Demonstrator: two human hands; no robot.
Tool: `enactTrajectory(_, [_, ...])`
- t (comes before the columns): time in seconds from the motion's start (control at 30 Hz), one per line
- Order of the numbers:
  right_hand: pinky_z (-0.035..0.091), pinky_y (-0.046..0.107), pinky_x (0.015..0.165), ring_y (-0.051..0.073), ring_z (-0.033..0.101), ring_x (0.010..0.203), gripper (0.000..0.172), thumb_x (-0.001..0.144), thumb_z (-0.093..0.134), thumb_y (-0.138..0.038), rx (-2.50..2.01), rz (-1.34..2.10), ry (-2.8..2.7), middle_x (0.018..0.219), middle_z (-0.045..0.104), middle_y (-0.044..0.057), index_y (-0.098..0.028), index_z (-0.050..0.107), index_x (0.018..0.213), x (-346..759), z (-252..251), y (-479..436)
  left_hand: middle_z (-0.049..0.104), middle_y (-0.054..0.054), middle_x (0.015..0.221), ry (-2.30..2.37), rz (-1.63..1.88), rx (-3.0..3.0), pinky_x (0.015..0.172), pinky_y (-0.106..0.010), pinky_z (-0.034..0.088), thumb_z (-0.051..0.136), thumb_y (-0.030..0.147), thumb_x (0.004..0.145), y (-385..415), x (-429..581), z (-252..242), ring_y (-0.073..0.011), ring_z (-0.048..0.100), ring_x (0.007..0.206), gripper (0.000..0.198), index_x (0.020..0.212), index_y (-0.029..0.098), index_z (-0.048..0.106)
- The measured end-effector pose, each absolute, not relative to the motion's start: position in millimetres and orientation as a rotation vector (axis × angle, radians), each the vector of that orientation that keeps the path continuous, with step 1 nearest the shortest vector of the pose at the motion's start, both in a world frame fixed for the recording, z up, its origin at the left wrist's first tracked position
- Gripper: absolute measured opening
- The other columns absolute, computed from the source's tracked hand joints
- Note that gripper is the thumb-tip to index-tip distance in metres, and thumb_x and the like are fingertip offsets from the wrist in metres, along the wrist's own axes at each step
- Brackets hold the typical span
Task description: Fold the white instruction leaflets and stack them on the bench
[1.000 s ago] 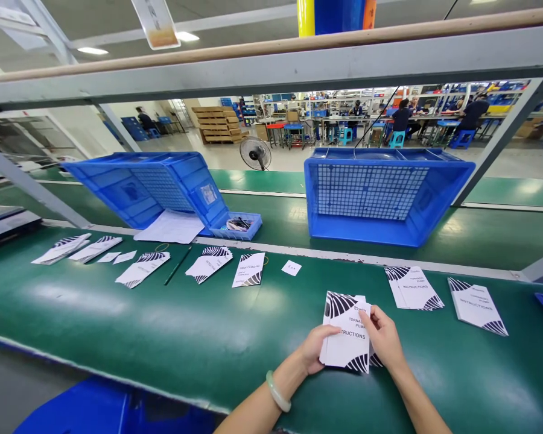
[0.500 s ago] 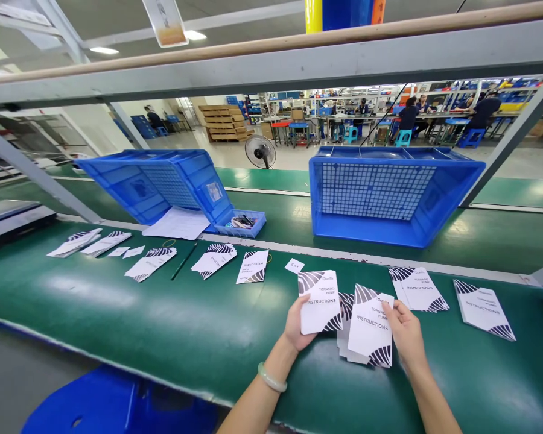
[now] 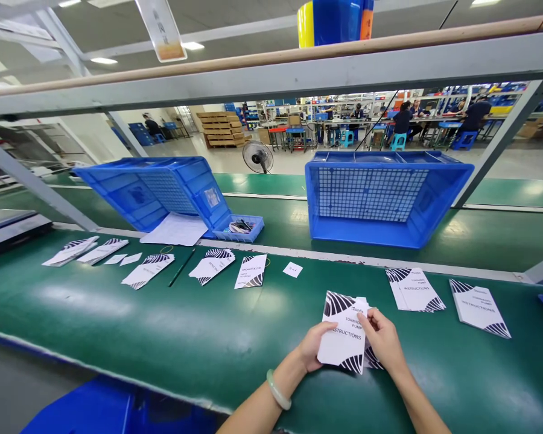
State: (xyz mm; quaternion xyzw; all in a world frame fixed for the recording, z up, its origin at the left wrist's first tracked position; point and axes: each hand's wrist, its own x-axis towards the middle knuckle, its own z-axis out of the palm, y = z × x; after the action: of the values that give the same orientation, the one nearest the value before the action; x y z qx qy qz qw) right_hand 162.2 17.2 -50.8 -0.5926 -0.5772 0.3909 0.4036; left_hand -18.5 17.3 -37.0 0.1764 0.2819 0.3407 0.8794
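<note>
Green conveyor belt [image 3: 163, 337] runs across a busy assembly hall, where seated workers fill the benches far behind two blue crates [image 3: 380, 199]. From my remote seat I watch both bare hands gathered on one small stack of instruction booklets [image 3: 346, 337], printed "Tornado Pump Instructions", which sits low on the belt just in front of the person. The left hand [image 3: 314, 349], a pale bangle [image 3: 278, 390] on its wrist, pinches the stack's left edge between thumb and fingers. The right hand [image 3: 382, 343] is curled on the right edge, thumb on the cover, fingers behind.

By my reading the laying-out is partly done. Two booklets [image 3: 414, 289] lie flat and apart to the right of the stack, the farther one [image 3: 479, 307] near the belt's end. More booklets [image 3: 251, 271] and a few small paper slips [image 3: 292, 269] are spread well to the left, beside a dark pen [image 3: 181, 268]. A small blue tray [image 3: 239, 228] of oddments rests against the tipped crate [image 3: 163, 190], next to a loose white sheet [image 3: 176, 229].

What remains, I judge, is the handful held between the two hands; how many copies it counts I cannot tell.
</note>
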Motion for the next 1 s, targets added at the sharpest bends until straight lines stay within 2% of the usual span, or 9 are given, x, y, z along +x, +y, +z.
enactTrajectory(0.07, [0.028, 0.021, 0.057, 0.008, 0.031, 0.063, 0.054, 0.083, 0.045, -0.062, -1.491, 0.979, -1.441, 0.067, 0.032, 0.003, -0.01, 0.035, 0.07, 162, -57, 18, 0.048, -0.022, 0.124, 0.596, 0.695, 0.379, 0.097, -0.041, 0.037, 0.052, 0.024, 0.079, 16, -18, -38, -0.0301, 0.053, 0.108, 0.054, 0.126, -0.002, 0.048])
enactTrajectory(0.3, [0.026, 0.02, 0.055, 0.008, 0.03, 0.062, 0.052, 0.083, 0.046, -0.058, -1.459, 1.03, -1.396, 0.067, 0.032, 0.003, -0.01, 0.034, 0.069, 166, -64, 18, 0.053, -0.022, 0.117, 0.601, 0.714, 0.347, 0.09, -0.038, 0.043, 0.052, 0.021, 0.077, 18, -19, -30, -0.0302, 0.056, 0.102, 0.051, 0.12, -0.005, 0.052])
enactTrajectory(0.53, [0.033, 0.022, 0.054, 0.013, 0.043, 0.064, 0.049, 0.079, 0.051, -0.06, -1.385, 1.211, -1.081, 0.075, 0.049, 0.007, -0.011, 0.049, 0.085, 186, -55, 25, 0.046, -0.022, 0.127, 0.556, 0.978, 0.204, 0.097, -0.043, 0.038, 0.052, 0.024, 0.079, 36, -44, -21, -0.0345, 0.047, 0.114, 0.062, 0.133, -0.002, 0.037])
enactTrajectory(0.6, [0.038, 0.026, 0.06, 0.016, 0.048, 0.07, 0.053, 0.079, 0.049, -0.062, -1.472, 1.173, -1.148, 0.083, 0.054, 0.008, -0.012, 0.053, 0.097, 192, -58, 29, 0.041, -0.022, 0.131, 0.501, 1.071, 0.16, 0.101, -0.044, 0.034, 0.051, 0.024, 0.081, 40, -52, -17, -0.0349, 0.041, 0.12, 0.065, 0.137, -0.001, 0.03])
enactTrajectory(0.67, [0.042, 0.031, 0.076, 0.02, 0.051, 0.087, 0.058, 0.08, 0.047, -0.062, -1.633, 0.948, -1.299, 0.101, 0.055, 0.008, -0.015, 0.052, 0.113, 194, -60, 32, 0.038, -0.021, 0.134, 0.462, 1.099, 0.146, 0.103, -0.043, 0.032, 0.049, 0.024, 0.082, 43, -55, -15, -0.0347, 0.037, 0.123, 0.066, 0.139, 0.001, 0.027])
enactTrajectory(0.73, [0.038, 0.034, 0.091, 0.02, 0.047, 0.105, 0.059, 0.081, 0.045, -0.062, -1.729, 0.696, -1.413, 0.118, 0.049, 0.004, -0.02, 0.048, 0.123, 193, -61, 32, 0.037, -0.022, 0.135, 0.444, 1.062, 0.161, 0.103, -0.044, 0.032, 0.049, 0.025, 0.083, 42, -53, -16, -0.0353, 0.036, 0.124, 0.065, 0.139, 0.001, 0.027])
enactTrajectory(0.77, [0.038, 0.033, 0.091, 0.019, 0.046, 0.108, 0.057, 0.082, 0.044, -0.062, -1.742, 0.664, -1.431, 0.121, 0.048, 0.002, -0.023, 0.047, 0.123, 191, -59, 32, 0.037, -0.022, 0.134, 0.436, 1.025, 0.174, 0.103, -0.044, 0.032, 0.049, 0.026, 0.083, 40, -50, -17, -0.0359, 0.036, 0.124, 0.065, 0.139, 0.0, 0.028])
enactTrajectory(0.87, [0.041, 0.025, 0.081, 0.014, 0.05, 0.098, 0.049, 0.086, 0.039, -0.062, -1.605, 0.903, -1.424, 0.109, 0.053, 0.001, -0.022, 0.052, 0.11, 180, -53, 27, 0.04, -0.026, 0.129, 0.445, 0.89, 0.216, 0.099, -0.045, 0.034, 0.048, 0.027, 0.082, 32, -36, -24, -0.0371, 0.041, 0.119, 0.064, 0.135, -0.006, 0.032])
enactTrajectory(1.0, [0.037, 0.02, 0.068, 0.01, 0.045, 0.073, 0.047, 0.086, 0.044, -0.058, -1.452, 1.016, -1.449, 0.079, 0.049, 0.004, -0.012, 0.049, 0.084, 166, -52, 21, 0.05, -0.024, 0.12, 0.58, 0.743, 0.261, 0.091, -0.037, 0.042, 0.051, 0.024, 0.08, 20, -21, -34, -0.03, 0.055, 0.103, 0.055, 0.126, -0.007, 0.044])
